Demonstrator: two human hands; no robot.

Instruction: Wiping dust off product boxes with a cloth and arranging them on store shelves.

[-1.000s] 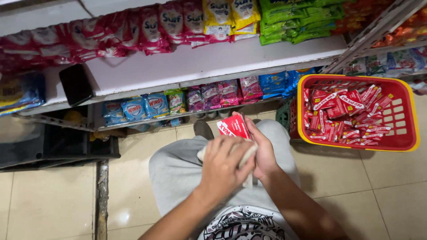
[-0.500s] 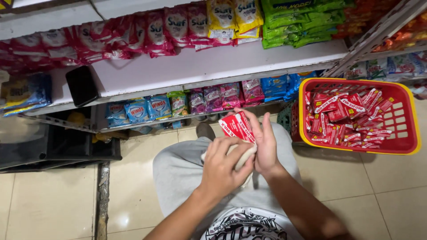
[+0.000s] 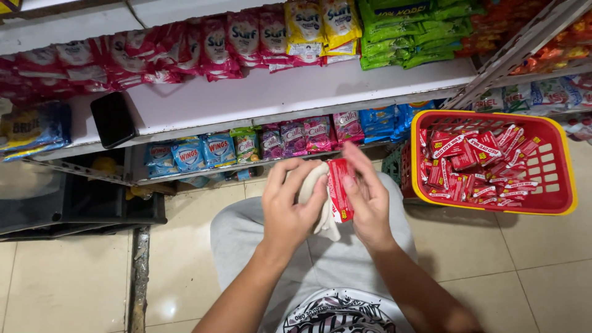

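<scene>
The grip of the left hand [image 3: 290, 206] is curled shut around a bunched white cloth [image 3: 320, 203], fingers wrapped over its top and the thumb pressed toward a small red packet [image 3: 339, 190] just beside it. The grip of the right hand [image 3: 369, 200] is partly closed, its fingers laid flat along the far side of that packet, which stands on end, pinched between the two hands and touching the cloth. One cloth and one packet are in hand, both held above the grey-clad lap, just left of a red basket [image 3: 558, 203] with a yellow rim. That basket sits on the tiled floor [image 3: 74, 283] and holds a loose heap of like red packets, too many and too overlapped to count. Behind the basket and stretching to its left runs a white shelf [image 3: 259, 98]; one black phone-like slab [image 3: 113, 118] lies on it far left of the basket. Pink, yellow and green sachets hang above the shelf, and blue, green and purple sachets sit in a row beneath it.
</scene>
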